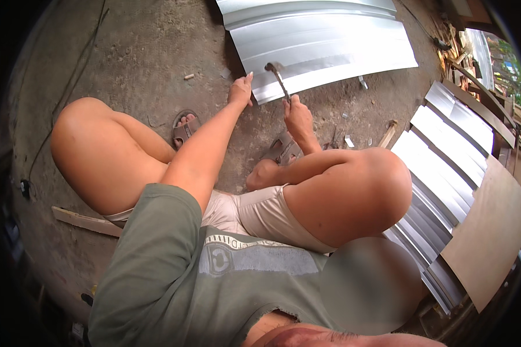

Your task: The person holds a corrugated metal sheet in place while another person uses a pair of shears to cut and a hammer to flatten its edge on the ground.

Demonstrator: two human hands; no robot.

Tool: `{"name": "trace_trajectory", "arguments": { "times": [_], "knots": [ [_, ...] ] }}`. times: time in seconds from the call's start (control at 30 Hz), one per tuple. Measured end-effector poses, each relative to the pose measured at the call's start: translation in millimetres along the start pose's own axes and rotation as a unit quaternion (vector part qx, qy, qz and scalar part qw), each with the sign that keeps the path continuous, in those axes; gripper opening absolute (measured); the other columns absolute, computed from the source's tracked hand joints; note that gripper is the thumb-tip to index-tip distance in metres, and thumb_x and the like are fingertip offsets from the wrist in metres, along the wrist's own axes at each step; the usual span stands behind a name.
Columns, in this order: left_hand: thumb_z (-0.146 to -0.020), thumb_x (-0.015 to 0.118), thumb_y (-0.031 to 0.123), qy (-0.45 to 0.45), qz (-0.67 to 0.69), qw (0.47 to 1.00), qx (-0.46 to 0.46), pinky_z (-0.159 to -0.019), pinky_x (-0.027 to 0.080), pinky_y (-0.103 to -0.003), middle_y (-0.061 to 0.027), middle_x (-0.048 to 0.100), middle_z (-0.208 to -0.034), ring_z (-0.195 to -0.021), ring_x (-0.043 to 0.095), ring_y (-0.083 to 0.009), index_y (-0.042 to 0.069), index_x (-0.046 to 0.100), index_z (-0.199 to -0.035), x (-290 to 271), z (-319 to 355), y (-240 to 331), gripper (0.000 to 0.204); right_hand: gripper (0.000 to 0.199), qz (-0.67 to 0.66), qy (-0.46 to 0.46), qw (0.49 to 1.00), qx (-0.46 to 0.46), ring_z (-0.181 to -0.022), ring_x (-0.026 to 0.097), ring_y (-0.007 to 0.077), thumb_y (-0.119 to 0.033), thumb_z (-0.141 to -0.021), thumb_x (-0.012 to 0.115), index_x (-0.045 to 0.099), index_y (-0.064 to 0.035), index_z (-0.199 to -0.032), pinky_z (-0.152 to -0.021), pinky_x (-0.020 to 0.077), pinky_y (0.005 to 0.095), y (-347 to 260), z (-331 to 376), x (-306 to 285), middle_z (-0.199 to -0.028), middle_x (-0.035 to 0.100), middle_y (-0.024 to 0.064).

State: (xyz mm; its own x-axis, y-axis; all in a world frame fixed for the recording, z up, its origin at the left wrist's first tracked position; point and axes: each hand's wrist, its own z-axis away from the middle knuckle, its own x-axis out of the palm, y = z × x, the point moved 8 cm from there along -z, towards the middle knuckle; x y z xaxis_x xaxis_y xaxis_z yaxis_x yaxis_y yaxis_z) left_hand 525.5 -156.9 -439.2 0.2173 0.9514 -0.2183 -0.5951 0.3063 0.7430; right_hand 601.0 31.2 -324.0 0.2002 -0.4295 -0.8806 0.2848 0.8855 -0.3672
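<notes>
Floor (145,52) (rough, littered) beneath ribbed metal sheet (324,52).

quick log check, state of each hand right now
Left hand: at edge of silver ribbed metal sheet; grip can't be told.
Right hand: closed around a slim, dark metal hammer.

Metal sheet (330,49) is silver, rib-striped from where I stand. Hammer (281,84): dark grey. Shirt (156,248): olive green, grey-white chest print (272,261). Shorts (265,209): beige. Sandals (285,149): grey-brown. Board (492,231): pale tan. Floor (139,52): blotchy grey-brown.
</notes>
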Motion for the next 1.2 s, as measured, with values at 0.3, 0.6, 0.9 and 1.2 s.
{"name": "trace_trajectory", "arguments": {
  "times": [0.3,0.6,0.9,1.2],
  "knots": [
    [-0.104,0.042,0.057,0.015,0.002,0.999,0.028,-0.056,0.056,-0.04,-0.0198,0.069,-0.076,-0.051,0.068,-0.0301,-0.004,0.065,-0.11,-1,-2,5,0.065,0.03,-0.01,0.022,1.0,-0.005,-0.078,0.066,0.0507,-0.031,-0.103,0.052,0.049,-0.001,-0.099,-0.07,0.0506,0.0592,8,-7,-4,-0.079,0.068,0.0278],
    [-0.104,0.045,0.056,0.023,0.032,0.999,0.012,-0.052,0.054,-0.04,-0.0181,0.068,-0.074,-0.048,0.065,-0.0289,-0.002,0.066,-0.109,0,3,4,0.061,0.03,0.011,-0.013,1.0,-0.012,-0.078,0.067,0.0502,-0.031,-0.103,0.052,0.051,-0.001,-0.1,-0.07,0.0513,0.0589,1,-1,8,-0.081,0.068,0.0286],
    [-0.104,0.045,0.054,0.035,0.027,0.999,0.019,-0.047,0.049,-0.039,-0.0154,0.063,-0.066,-0.046,0.061,-0.0274,-0.002,0.068,-0.104,-4,6,7,0.06,0.028,0.024,-0.028,0.999,-0.022,-0.077,0.068,0.0483,-0.03,-0.102,0.053,0.05,-0.0019,-0.098,-0.069,0.0512,0.0579,-16,4,14,-0.08,0.069,0.026],
    [-0.104,0.044,0.055,0.04,0.009,0.999,0.023,-0.052,0.051,-0.041,-0.0164,0.063,-0.065,-0.048,0.062,-0.0287,-0.002,0.066,-0.1,-3,7,6,0.061,0.029,0.021,-0.023,1.0,0.005,-0.079,0.067,0.0493,-0.03,-0.101,0.054,0.055,-0.0008,-0.104,-0.072,0.0516,0.058,-9,-1,5,-0.082,0.069,0.0278]
  ]
}}
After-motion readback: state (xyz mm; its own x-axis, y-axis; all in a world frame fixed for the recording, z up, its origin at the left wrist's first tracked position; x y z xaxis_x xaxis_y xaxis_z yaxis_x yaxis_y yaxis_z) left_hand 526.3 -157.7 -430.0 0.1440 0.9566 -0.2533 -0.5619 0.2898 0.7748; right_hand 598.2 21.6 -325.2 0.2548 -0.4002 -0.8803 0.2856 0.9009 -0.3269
